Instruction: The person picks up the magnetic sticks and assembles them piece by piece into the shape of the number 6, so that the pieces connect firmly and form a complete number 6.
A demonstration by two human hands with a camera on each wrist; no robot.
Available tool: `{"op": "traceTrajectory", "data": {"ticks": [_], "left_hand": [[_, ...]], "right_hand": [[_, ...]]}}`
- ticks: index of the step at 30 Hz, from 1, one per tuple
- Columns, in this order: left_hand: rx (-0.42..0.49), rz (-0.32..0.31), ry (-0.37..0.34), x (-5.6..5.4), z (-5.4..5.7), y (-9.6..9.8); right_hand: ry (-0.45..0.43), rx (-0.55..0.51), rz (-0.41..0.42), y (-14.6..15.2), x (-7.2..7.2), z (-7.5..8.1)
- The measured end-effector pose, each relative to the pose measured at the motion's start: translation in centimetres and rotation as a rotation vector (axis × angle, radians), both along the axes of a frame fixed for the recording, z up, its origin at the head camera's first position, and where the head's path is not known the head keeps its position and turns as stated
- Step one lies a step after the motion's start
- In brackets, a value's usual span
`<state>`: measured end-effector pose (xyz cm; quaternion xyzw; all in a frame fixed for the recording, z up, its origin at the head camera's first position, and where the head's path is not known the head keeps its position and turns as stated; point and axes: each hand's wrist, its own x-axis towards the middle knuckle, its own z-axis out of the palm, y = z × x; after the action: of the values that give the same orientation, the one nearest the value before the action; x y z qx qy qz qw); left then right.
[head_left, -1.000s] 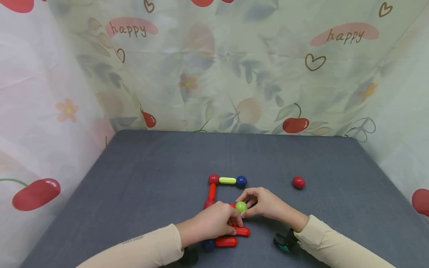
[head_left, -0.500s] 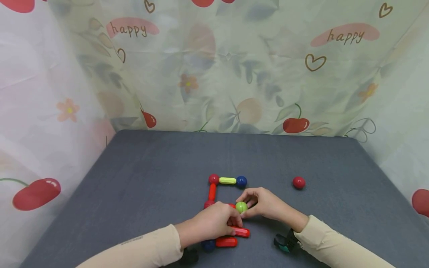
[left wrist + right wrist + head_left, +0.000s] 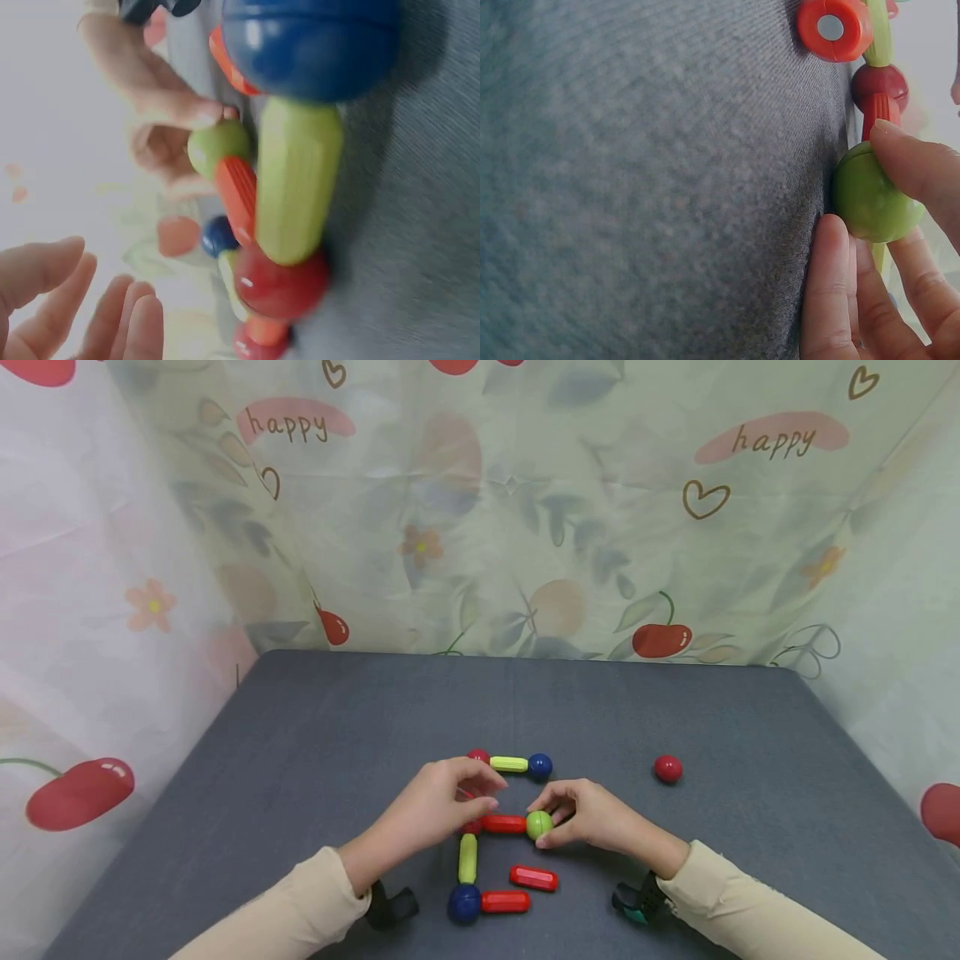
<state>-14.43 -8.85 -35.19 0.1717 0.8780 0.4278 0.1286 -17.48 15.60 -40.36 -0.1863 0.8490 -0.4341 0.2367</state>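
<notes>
My right hand (image 3: 592, 814) pinches a green ball (image 3: 539, 825) between thumb and fingers. The ball sits at the right end of a red stick (image 3: 504, 824), whose other end meets a red ball (image 3: 281, 281). My left hand (image 3: 442, 797) is raised over the left side of the joined pieces, its fingers loosely bent and holding nothing. From that red ball a yellow-green stick (image 3: 467, 858) leads to a blue ball (image 3: 465, 903), which has another red stick (image 3: 506, 902) on its right. My left hand partly hides the red balls in the head view.
A loose red stick (image 3: 534, 877) lies between the two rows. At the back, a yellow stick (image 3: 509, 764) joins a red ball (image 3: 477, 757) and a blue ball (image 3: 540, 766). A single red ball (image 3: 668, 768) lies to the right on the dark grey table (image 3: 360, 718).
My left hand has let go near the loose red stick and moved up and left, uncovering the yellow-green stick and middle red stick. My right hand has stayed on the green ball.
</notes>
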Motion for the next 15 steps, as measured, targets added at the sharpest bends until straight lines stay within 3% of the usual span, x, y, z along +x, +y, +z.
{"op": "traceTrajectory", "data": {"ticks": [6,10,15], "left_hand": [[0.085,0.145,-0.117,-0.9,-2.4,-1.6],[0.200,0.177,-0.267,-1.0,-4.1,-2.1],[0.273,0.186,-0.392,-1.2,-4.8,-2.2]], "right_hand": [[-0.003,0.007,-0.016,-0.1,-0.1,-0.1],[-0.007,0.014,-0.022,-0.2,-0.1,0.0],[-0.007,0.027,-0.027,-0.3,0.0,0.2]]}}
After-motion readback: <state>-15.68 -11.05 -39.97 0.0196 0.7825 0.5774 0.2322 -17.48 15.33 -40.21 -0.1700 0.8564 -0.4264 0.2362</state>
